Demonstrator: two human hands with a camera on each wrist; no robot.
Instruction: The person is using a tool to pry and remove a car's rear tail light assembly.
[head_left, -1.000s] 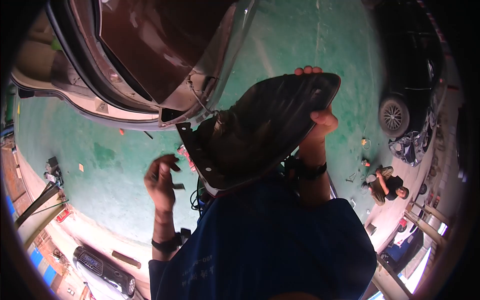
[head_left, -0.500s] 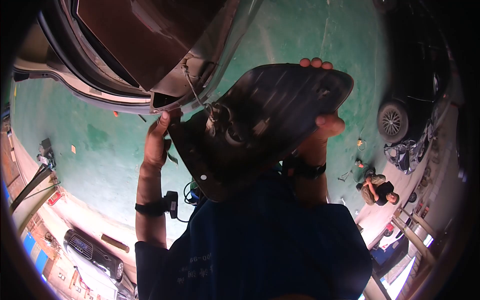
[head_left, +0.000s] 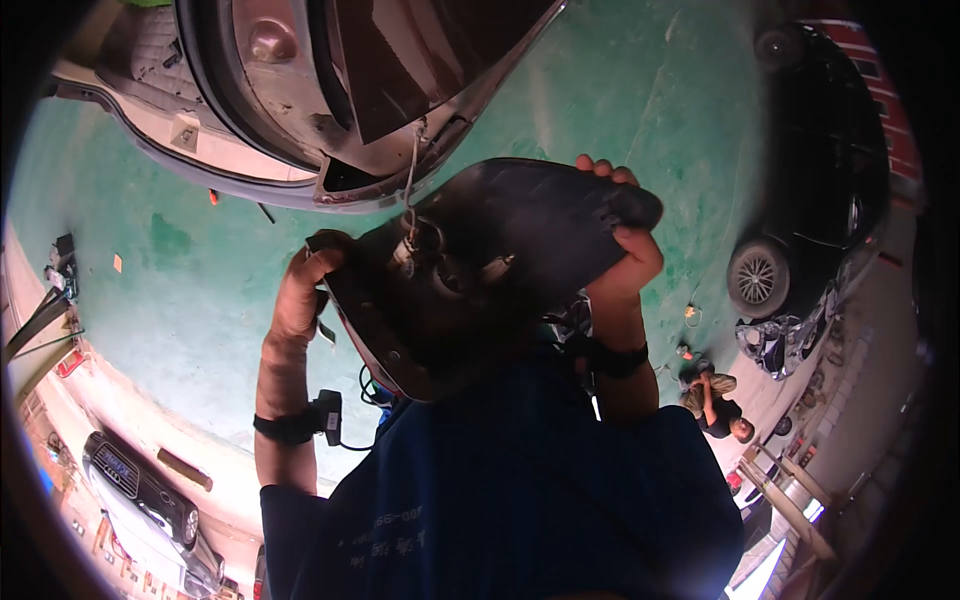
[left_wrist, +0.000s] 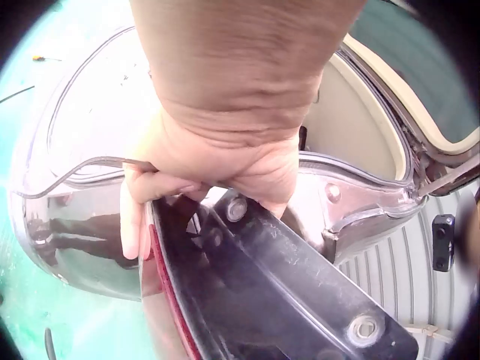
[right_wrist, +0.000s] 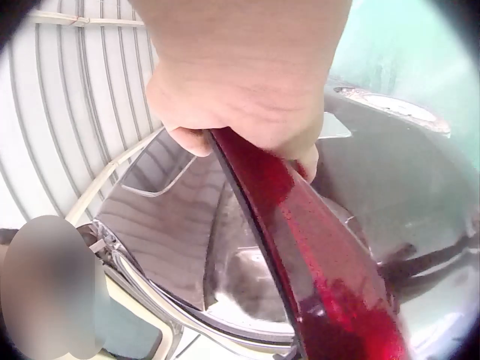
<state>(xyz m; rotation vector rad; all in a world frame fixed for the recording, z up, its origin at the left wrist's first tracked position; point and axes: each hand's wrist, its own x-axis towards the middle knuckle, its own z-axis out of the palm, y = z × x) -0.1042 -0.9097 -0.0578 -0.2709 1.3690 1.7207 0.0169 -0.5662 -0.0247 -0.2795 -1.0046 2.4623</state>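
Note:
A car tail light (head_left: pixel 540 230) is held back side up in front of the person's chest, its red lens (right_wrist: pixel 330 262) showing in the right wrist view. The left hand (head_left: pixel 300 290) grips its wide end, thumb on top, beside a dark mounting flange (left_wrist: pixel 300 277) with metal-ringed holes. A thin dark strip (left_wrist: pixel 97 161) runs out from under this hand. At the narrow end the right hand (head_left: pixel 625 260) pinches the light between thumb and fingers. A wire (head_left: pixel 412 175) runs from the car body (head_left: pixel 385 180) to a bulb socket (head_left: pixel 403 255) in the light's back.
The brown car's open rear corner and panel (head_left: pixel 420 60) are just ahead. A black car (head_left: pixel 830 150) stands at the right, with a seated person (head_left: pixel 722 405) near it. Another parked car (head_left: pixel 140 490) is at the lower left, on the green floor (head_left: pixel 170 330) side.
The left hand has come up from beside the tail light and taken hold of its wide end. The light has tilted and shifted slightly left; the right hand keeps its grip.

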